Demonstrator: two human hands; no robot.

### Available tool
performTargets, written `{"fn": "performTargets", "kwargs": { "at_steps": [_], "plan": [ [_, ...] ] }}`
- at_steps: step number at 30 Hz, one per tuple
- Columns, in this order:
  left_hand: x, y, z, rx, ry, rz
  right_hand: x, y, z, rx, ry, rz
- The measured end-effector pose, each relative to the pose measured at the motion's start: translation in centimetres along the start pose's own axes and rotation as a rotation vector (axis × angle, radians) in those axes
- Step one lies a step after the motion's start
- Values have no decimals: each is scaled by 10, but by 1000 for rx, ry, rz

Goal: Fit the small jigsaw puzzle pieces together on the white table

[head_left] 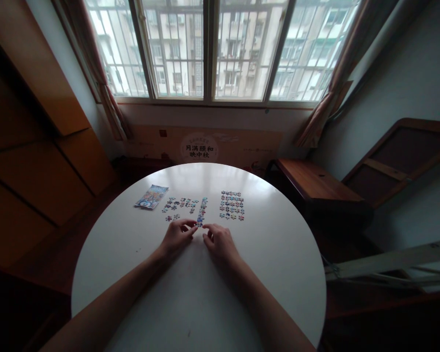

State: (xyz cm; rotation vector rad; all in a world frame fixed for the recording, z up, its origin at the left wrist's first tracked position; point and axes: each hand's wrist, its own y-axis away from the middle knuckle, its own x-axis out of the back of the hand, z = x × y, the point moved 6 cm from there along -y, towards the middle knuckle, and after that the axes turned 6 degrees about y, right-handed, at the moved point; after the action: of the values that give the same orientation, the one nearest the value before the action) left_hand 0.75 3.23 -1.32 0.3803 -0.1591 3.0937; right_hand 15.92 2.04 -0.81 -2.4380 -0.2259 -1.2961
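Note:
A narrow strip of joined jigsaw pieces (202, 208) runs away from me down the middle of the white table. At its near end is a jigsaw piece (199, 224), with my left hand (178, 234) closed on its left side, thumb and index finger close together. From the right, my right hand (220, 238) reaches its index fingertip to the edge of that same end. Its thumb is apart from the index finger and the other fingers are curled. Loose jigsaw pieces (171, 208) lie scattered left of the strip. More jigsaw pieces (231, 205) lie in rows on the right.
A colourful picture sheet or packet (152, 196) lies at the table's left. The round white table (271, 254) has its curved edge around the work. Beyond it stand a wooden bench-like table (315, 178) at right and wooden cabinets (33, 181) at left, with a barred window (209, 54) ahead.

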Motion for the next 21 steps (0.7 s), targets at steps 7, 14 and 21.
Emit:
{"fn": "performTargets", "kwargs": {
  "at_steps": [7,14,21],
  "plan": [
    [1,-4,-7,-2,67,-9,-2,-2,1,21,-164,45],
    [1,-3,-4,-16,50,11,-3,0,0,8,-173,27],
    [0,0,-1,-10,51,-9,-3,1,-3,4,-105,-35]
  ]
}}
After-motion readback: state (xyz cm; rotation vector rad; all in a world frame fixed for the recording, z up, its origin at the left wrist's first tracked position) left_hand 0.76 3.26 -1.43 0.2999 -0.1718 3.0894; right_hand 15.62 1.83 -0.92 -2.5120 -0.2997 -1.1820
